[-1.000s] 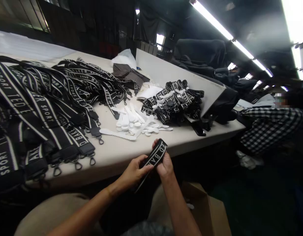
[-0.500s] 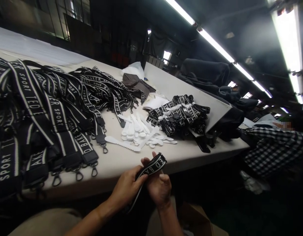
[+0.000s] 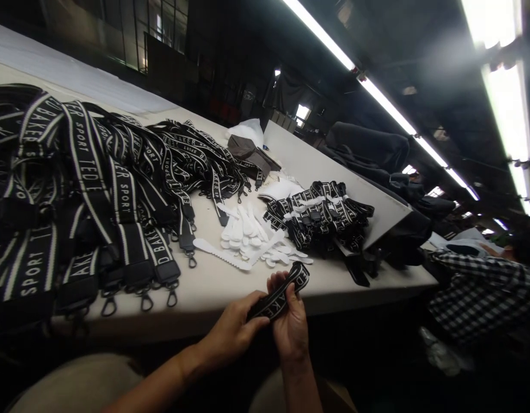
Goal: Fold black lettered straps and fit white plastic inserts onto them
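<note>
Both my hands hold a folded black strap [image 3: 276,301] with white lettering and white edge lines, just off the table's front edge. My left hand [image 3: 237,324] grips its near end, thumb on top. At the far end, my right hand [image 3: 291,321] closes on the looped fold, thumb pressing over it and fingers behind. Beyond them on the table lies a heap of white plastic toothed strips [image 3: 248,235]. Bundled straps with white bands round them [image 3: 320,212] lie to the right of that heap.
Many loose lettered straps [image 3: 88,166] with black metal hooks [image 3: 147,300] cover the left of the table [image 3: 213,287]. Brown pieces [image 3: 252,152] and a white bag [image 3: 248,131] lie at the back. A person in a checked shirt [image 3: 484,287] is at the right.
The right thumb has closed down over the strap's looped end, and the strap is folded more compactly; its hanging lower part no longer shows. The view has shifted slightly left.
</note>
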### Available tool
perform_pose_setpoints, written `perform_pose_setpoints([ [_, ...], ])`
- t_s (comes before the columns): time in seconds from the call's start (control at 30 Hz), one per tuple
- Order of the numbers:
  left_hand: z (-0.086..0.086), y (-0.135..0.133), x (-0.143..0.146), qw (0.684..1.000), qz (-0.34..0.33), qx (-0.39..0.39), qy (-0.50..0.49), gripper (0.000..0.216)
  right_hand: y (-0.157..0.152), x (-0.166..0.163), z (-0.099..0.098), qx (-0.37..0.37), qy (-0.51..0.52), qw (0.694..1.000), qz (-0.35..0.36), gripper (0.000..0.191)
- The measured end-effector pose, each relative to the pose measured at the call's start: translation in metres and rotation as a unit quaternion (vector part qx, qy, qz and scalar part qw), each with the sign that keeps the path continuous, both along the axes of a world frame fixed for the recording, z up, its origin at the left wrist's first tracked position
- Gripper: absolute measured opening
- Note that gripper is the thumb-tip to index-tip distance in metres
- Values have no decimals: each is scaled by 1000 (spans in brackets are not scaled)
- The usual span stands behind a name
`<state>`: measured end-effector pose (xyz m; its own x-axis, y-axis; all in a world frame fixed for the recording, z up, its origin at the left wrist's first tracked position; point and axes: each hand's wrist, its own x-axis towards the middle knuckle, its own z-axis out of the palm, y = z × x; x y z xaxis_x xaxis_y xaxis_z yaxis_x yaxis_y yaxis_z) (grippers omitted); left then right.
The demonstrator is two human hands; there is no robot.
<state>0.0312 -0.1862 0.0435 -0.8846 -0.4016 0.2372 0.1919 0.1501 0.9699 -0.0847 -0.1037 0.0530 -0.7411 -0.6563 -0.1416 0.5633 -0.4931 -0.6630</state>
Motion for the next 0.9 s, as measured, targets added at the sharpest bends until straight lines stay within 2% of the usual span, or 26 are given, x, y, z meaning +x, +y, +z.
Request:
perform_pose_setpoints([
  [0.07, 3, -1, -2, 998, -5, 61, 21, 23, -6, -1, 1, 2, 24, 1000, -3, 41],
  [0.13, 5, -1, -4, 997, 5, 79, 28, 28, -13, -2, -2, 5, 38, 999, -6, 39],
  [0.27, 7, -9, -5, 998, 64, 3, 0, 25, -28, -12, -7, 19, 37, 998, 50, 40],
  [0.37, 14, -27, -1, 993, 115, 6, 9, 27, -41, -35, -1, 55, 133, 986, 84, 50],
  [0.4, 17, -35, 3, 990, 135, 23, 16, 29, -46, -46, 2, 96, 205, 972, 61, 56],
  [0.43, 21, -44, 7, 986, 159, 45, 25, 33, -51, -58, 5, 155, 285, 946, 21, 61],
  [0.5, 27, -63, 15, 973, 206, 94, 46, 40, -61, -84, 10, 282, 416, 862, -65, 61],
  [0.53, 30, -71, 19, 966, 226, 113, 58, 43, -66, -95, 11, 332, 453, 822, -93, 56],
  [0.57, 31, -78, 22, 960, 241, 126, 67, 45, -72, -105, 12, 365, 473, 795, -105, 51],
  [0.6, 31, -83, 23, 956, 250, 133, 73, 47, -78, -113, 11, 379, 481, 783, -108, 47],
  [0.73, 27, -86, 20, 960, 248, 105, 75, 48, -105, -119, 6, 385, 501, 766, -119, 36],
  [0.83, 26, -81, 17, 964, 244, 74, 78, 41, -115, -106, 10, 342, 500, 783, -143, 32],
  [0.9, 27, -77, 18, 972, 207, 75, 76, 39, -110, -92, 19, 292, 493, 804, -157, 34],
])
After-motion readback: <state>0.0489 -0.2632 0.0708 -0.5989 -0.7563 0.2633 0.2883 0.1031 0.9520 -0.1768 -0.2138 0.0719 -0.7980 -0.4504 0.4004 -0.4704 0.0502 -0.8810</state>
